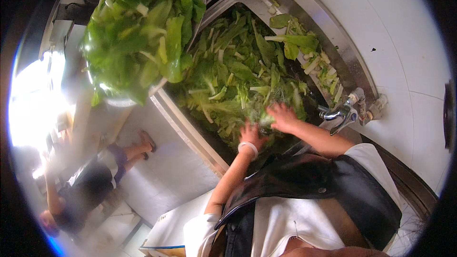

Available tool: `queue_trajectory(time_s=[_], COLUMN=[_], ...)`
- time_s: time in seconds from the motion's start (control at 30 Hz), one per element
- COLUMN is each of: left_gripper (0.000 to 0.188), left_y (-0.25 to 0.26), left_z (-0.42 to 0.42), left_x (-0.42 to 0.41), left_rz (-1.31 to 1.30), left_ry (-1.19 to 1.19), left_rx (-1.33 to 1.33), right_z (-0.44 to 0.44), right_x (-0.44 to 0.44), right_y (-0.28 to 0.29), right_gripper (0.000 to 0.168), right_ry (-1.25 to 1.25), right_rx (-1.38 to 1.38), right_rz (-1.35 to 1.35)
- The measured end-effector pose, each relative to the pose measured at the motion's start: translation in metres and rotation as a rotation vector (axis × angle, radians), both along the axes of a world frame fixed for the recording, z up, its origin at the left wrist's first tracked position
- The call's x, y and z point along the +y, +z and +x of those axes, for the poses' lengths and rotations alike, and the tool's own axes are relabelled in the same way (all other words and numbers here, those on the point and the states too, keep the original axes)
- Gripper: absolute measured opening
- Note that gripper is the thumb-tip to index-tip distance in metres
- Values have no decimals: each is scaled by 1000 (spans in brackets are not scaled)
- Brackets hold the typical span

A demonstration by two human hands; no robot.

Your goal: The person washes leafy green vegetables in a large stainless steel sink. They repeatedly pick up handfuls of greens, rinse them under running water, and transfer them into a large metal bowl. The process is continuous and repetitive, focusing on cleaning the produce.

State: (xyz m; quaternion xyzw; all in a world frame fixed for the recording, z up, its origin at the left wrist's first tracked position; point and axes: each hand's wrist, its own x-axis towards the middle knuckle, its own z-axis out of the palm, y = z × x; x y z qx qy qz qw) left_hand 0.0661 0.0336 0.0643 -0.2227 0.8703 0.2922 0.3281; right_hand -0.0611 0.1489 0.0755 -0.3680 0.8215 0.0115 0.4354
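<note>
A metal sink (189, 130) in front of me holds water and many loose green leafy vegetables (232, 71) with pale stalks. My left hand (252, 135), with a white bangle at the wrist, reaches into the near part of the sink. Its fingers are spread over wet leaves. Just to its right, my right hand (284, 117) is also spread, palm down, fingertips at the splashing water and leaves. Neither hand is closed around anything that I can see. The water and greens partly hide the fingertips.
A bowl or basin (123, 102) heaped with greens (142, 32) stands beyond the sink's left rim. At right, a chrome tap (337, 114) juts from the tiled wall (385, 60). Cut stalks (323, 69) lie along the sink ledge. Another person (93, 178) is at far left.
</note>
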Motion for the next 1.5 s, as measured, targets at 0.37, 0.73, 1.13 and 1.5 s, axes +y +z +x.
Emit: queue_trajectory(time_s=[0.37,0.73,1.13,1.5], left_gripper=[82,56,32,44], left_y=[-29,0,55,102], left_z=[17,14,-21,-29], left_x=[-58,10,-44,-57], left_rz=[-107,1086,773,1605], left_ry=[663,1276,751,1106], left_rx=[201,202,746,700], right_z=[-81,47,24,-42], right_x=[5,-10,-23,12], right_y=[-10,-24,120,95], right_gripper=[61,74,61,29], right_ry=[-376,-1136,-806,-757], right_rx=[-84,-920,-1101,-211], right_rz=[-37,-32,-845,-768])
